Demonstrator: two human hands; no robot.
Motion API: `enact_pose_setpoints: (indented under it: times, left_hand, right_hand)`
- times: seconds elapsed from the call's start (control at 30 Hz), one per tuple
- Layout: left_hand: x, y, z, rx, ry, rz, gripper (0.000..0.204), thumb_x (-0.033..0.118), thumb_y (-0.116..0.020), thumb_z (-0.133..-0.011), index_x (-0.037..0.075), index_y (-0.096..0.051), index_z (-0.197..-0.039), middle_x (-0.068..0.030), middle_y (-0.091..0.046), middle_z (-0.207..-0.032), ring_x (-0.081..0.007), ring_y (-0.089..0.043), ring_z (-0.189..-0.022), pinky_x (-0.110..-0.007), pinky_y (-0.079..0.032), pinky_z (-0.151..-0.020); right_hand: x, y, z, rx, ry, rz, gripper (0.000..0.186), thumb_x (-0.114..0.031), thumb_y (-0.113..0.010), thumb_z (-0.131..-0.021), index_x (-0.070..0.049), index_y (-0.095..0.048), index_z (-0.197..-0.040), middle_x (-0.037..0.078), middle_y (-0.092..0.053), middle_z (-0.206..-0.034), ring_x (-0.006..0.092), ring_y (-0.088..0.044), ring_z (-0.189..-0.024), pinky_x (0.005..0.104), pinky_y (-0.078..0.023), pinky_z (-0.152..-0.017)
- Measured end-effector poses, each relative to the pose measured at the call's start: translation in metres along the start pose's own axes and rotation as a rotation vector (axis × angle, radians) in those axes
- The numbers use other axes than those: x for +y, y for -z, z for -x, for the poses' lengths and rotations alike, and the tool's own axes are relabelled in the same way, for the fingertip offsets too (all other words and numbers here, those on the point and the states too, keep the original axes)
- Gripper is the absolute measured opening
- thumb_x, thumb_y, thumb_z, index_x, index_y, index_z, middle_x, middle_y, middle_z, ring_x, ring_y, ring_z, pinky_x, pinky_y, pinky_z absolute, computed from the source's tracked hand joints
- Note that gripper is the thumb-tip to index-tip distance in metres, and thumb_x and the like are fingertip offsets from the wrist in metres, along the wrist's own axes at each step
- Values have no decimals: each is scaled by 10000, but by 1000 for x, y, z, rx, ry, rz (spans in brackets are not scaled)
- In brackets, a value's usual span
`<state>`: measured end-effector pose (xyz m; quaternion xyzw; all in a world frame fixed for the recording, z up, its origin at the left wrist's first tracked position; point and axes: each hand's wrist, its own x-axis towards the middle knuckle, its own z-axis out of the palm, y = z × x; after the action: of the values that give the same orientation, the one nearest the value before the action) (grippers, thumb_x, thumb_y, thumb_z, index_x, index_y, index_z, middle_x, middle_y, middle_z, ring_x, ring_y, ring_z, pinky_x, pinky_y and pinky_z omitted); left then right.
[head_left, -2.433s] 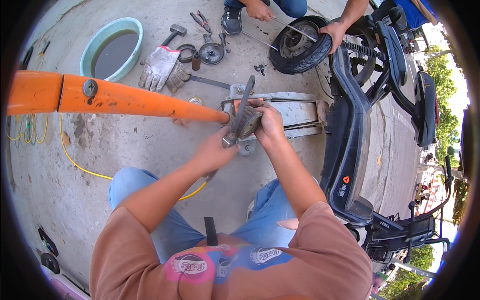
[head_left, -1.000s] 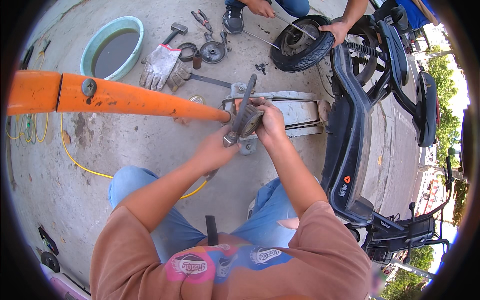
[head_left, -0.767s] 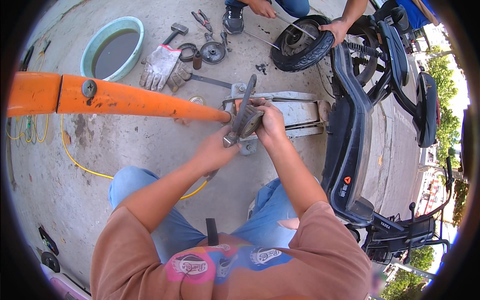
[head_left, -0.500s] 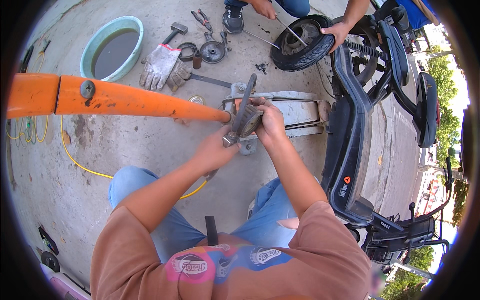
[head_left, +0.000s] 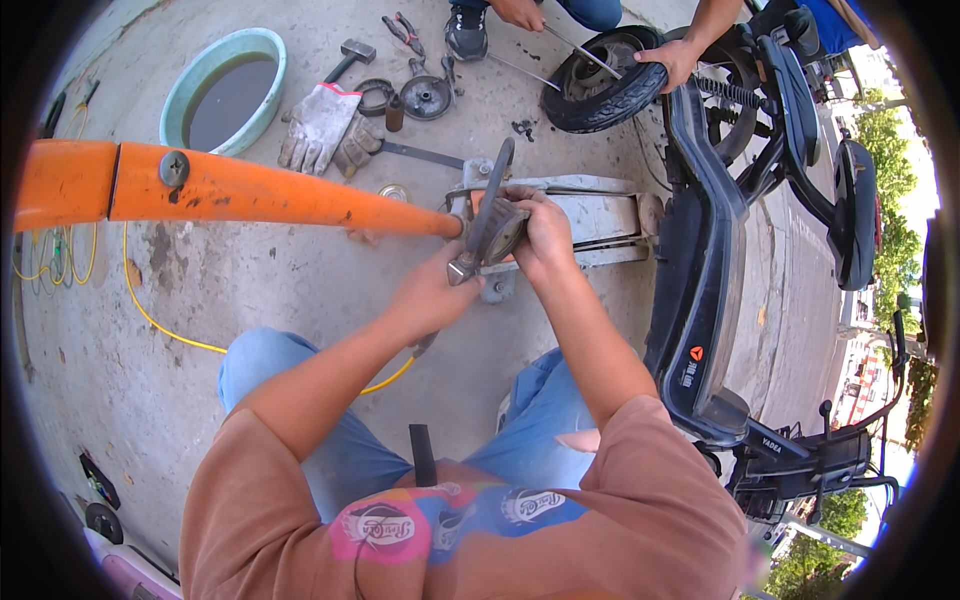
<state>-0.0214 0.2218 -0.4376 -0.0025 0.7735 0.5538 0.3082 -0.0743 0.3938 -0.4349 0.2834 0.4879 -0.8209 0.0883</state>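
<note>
My left hand (head_left: 432,292) is closed round a silver fitting (head_left: 460,270) at the lower end of a dark curved hose (head_left: 495,180); a yellow hose (head_left: 180,338) leads out below my forearm. My right hand (head_left: 542,235) grips a round, dark, gauge-like tool (head_left: 506,230) beside that hose. Both hands are above a grey metal floor jack (head_left: 600,215), whose long orange handle (head_left: 280,205) stretches off to the left. The fingertips behind the tool are partly hidden.
A co-worker's hands (head_left: 678,60) hold a scooter wheel (head_left: 600,110) and rod at top right. A black scooter (head_left: 690,280) lines the right. Upper left are a water basin (head_left: 175,120), gloves (head_left: 315,135), hammer (head_left: 350,55), pliers (head_left: 405,35) and metal parts (head_left: 425,98).
The co-worker's wheel has shifted slightly upward and their rod has changed angle. My hands keep the same grip on the tool and fitting, moved only slightly.
</note>
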Motion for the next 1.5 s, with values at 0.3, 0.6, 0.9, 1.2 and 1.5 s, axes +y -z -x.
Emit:
enact_pose_setpoints:
  times: [0.3, 0.6, 0.9, 1.2, 1.5]
  left_hand:
    - [-1, -1, 0, -15, -92, 71, 432, 298, -660, -821, 115, -567, -1202, -152, -668, -1010, -331, -632, -985, -402, -477, -838]
    - [7, -3, 10, 21, -123, 43, 492, 241, -715, -803, 38, -553, -1221, -69, -656, -941, -156, -576, -847, -306, -458, -792]
    - [26, 3, 23, -20, -55, 6, 510, 254, -712, -801, 47, -536, -1232, -85, -654, -937, -173, -586, -844, -315, -461, -783]
    - [26, 1, 23, -29, -50, -24, 528, 276, -696, -814, 70, -512, -1264, -75, -615, -827, -171, -561, -756, -327, -458, -734]
    - [12, -5, 16, 56, -166, -43, 535, 288, -699, -801, 77, -510, -1255, -75, -607, -750, -187, -573, -701, -340, -459, -685]
  right_hand:
    - [-2, 3, 3, -16, -4, -122, 262, 5, -422, -864, 102, -503, -1094, 209, -612, -1045, 283, -624, -966, 404, -521, -869]
    - [-4, 0, 9, 40, 33, -157, 241, -166, -515, -915, 46, -596, -999, 139, -636, -956, 228, -614, -879, 362, -507, -809]
    - [-4, 0, 15, -3, 85, -88, 324, -268, -516, -958, 44, -592, -1001, 141, -645, -930, 220, -630, -851, 353, -516, -780]
    - [-10, -8, 25, 27, 129, -26, 323, -259, -479, -991, 51, -569, -999, 169, -655, -933, 236, -654, -830, 360, -542, -753]
    - [-6, -4, 14, 22, 94, -31, 299, -254, -487, -992, 33, -568, -970, 158, -655, -928, 233, -658, -813, 359, -546, -752]
